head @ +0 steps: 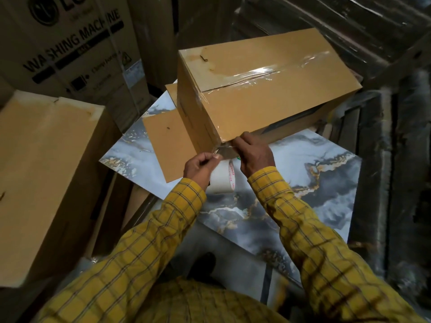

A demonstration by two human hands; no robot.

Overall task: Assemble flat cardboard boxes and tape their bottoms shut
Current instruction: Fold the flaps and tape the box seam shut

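Note:
A brown cardboard box (268, 89) stands on a marble-patterned table (303, 183), with clear tape running along its top seam and down its near end. One loose flap (170, 145) lies flat on the table at the box's left. My left hand (200, 165) holds a roll of clear tape (224, 180) and pinches the tape strip (222, 149) stretched from the roll toward the box's near bottom corner. My right hand (254, 155) pinches the same strip right at that corner, fingers curled.
A second brown cardboard box (44, 171) stands close at my left. A large washing-machine carton (70, 47) rises behind it. Dark wrapped stacks (373, 31) fill the back and right side. My yellow checked sleeves cross the lower view.

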